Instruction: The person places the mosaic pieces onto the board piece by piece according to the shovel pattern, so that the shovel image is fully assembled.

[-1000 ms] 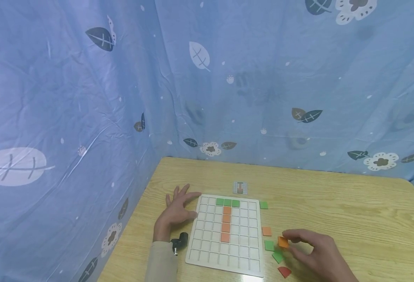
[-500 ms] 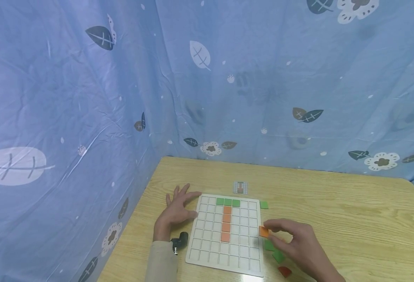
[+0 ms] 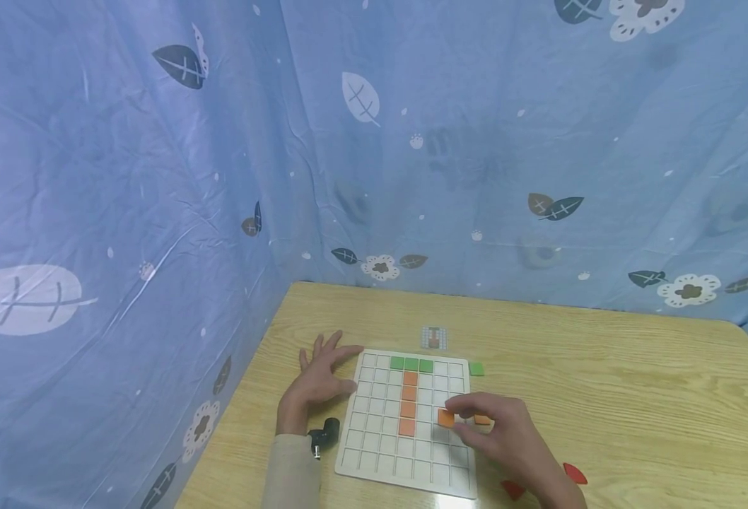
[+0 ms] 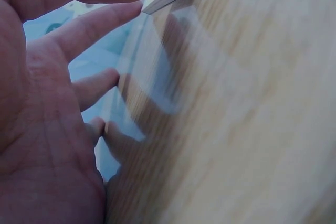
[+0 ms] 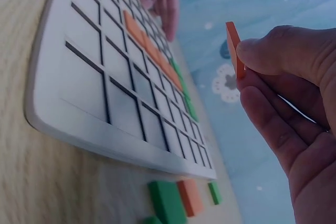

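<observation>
My right hand (image 3: 504,430) pinches an orange square tile (image 3: 446,418) between thumb and fingers, over the right part of a white grid board (image 3: 386,464). In the right wrist view this tile (image 5: 234,50) stands on edge in the fingertips, raised above the board. On the board, three green tiles (image 3: 411,365) form a row near the far edge, and several orange tiles (image 3: 408,409) run in a column below them. My left hand (image 3: 315,383) lies at the board's left edge, fingers spread, with thumb and index finger right at the rim.
Right of the board lie a loose green tile (image 3: 476,369), an orange tile (image 3: 482,420) and two red pieces (image 3: 575,474); more green (image 5: 167,201) shows in the right wrist view. A small patterned card (image 3: 434,338) lies beyond the board. A black object (image 3: 324,435) sits by the left wrist.
My right hand has carried the orange tile leftward, from beside the board to over its right columns. A second red piece now shows by the right wrist. The left hand stays put.
</observation>
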Available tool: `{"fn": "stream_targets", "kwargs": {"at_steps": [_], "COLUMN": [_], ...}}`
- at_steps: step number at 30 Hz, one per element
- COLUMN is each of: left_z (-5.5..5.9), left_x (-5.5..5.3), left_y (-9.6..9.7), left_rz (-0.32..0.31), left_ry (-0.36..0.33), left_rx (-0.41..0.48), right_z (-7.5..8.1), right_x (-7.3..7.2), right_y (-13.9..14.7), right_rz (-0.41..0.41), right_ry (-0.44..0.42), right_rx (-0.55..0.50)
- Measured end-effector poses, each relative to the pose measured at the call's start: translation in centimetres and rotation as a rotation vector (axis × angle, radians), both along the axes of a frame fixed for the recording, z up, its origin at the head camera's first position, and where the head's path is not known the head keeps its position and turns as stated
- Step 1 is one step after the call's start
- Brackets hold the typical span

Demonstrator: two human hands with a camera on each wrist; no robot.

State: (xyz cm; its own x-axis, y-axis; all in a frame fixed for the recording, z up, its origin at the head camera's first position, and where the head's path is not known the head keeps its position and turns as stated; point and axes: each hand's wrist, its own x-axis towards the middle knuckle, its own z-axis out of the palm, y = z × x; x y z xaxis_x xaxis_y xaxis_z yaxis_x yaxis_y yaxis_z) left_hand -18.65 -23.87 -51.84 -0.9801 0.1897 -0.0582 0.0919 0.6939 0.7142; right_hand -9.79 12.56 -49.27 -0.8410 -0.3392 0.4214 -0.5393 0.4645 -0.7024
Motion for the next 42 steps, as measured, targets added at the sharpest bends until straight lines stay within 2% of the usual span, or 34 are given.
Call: {"fn": "stream_targets", "kwargs": {"at_steps": [6,11,14,17,24,31,38,42], "left_z": [0.0,0.0,0.0,0.0,-0.1,-0.2,-0.3,-0.3], "left_x": [0.0,0.0,0.0,0.1,0.0,-0.1,-0.1,-0.1], "left_y": [0.0,0.0,0.0,0.0,-0.1,-0.1,-0.1,0.0], "left_rz": [0.005,0.001,0.000,0.001,0.004,0.000,0.004,0.007], "left_ry": [0.004,0.005,0.006,0.003,-0.001,0.004,0.002,0.003], "left_rx": [-0.003,-0.003,-0.001,-0.001,-0.006,-0.004,-0.004,-0.001], "right_z": [-0.7,-1.2,-1.6,-2.2,-3.6,-3.7,-3.8,-3.8], "right_x": [-0.4,-0.4,-0.5,-0.7,-0.8,-0.8,-1.0,-1.1], "right_y": [-1.1,-1.8,-2.2,-2.5,-3.0,-3.2,-3.5,-3.7], "right_rz": [0.025,0.023,0.027,0.048,0.076,0.050,0.065,0.061], "right_ry": [-0.045,-0.158,-0.182,-0.147,-0.006,-0.042,0.066,0.053], "right_rx": [0.016,0.050,0.060,0.049,0.020,0.061,0.086,0.101]}}
